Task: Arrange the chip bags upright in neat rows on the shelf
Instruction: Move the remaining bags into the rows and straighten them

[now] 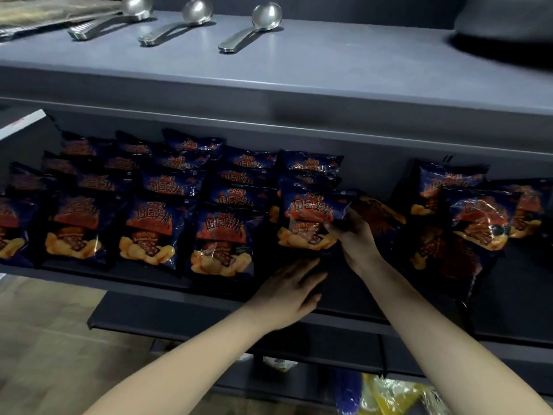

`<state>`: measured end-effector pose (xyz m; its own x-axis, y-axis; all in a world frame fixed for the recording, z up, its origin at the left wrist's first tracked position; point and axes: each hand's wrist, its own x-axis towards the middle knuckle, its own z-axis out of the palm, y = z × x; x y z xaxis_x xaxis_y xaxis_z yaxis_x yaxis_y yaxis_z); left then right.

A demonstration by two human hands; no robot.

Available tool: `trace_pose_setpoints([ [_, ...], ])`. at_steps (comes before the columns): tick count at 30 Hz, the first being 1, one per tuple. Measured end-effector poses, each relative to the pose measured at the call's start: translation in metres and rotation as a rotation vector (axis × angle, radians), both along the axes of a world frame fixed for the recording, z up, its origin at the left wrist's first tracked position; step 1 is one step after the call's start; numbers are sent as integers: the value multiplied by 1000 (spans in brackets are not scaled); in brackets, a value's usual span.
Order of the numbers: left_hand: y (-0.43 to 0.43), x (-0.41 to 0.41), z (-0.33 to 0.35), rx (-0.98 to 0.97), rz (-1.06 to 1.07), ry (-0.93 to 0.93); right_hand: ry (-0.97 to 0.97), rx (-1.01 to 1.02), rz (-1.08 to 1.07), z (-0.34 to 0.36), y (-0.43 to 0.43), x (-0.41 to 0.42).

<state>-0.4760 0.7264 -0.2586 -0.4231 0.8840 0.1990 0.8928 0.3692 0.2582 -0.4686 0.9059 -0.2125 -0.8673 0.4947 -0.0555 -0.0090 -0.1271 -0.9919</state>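
Dark blue chip bags with orange print stand in several rows on the grey shelf (pixel 143 278), several bags deep. My right hand (pixel 354 238) grips the right edge of the front bag (pixel 311 218) of the rightmost neat row, holding it upright. My left hand (pixel 287 292) lies flat and open on the shelf's front lip just below that bag, fingers apart, holding nothing. Behind my right hand one bag (pixel 378 218) leans sideways. A loose cluster of bags (pixel 475 223) stands farther right, less orderly.
On the shelf above (pixel 299 64) lie three metal ladles (pixel 251 25) and a dark object at the far right. A lower shelf shows yellow and blue packages (pixel 386 393). A tan floor is at the lower left.
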Motion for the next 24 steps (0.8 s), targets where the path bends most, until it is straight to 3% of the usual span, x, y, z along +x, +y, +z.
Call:
trace_pose_setpoints([
  [7,0,0,0,-62,33,-88,-64,68,-42,-19,-11,-10],
  [18,0,-3,-3,-74,33,-101,-157,380,-120,-28,-22,-10],
  [24,1,-3,-11,18,-2,-48,-140,342,-197,-35,-27,-3],
])
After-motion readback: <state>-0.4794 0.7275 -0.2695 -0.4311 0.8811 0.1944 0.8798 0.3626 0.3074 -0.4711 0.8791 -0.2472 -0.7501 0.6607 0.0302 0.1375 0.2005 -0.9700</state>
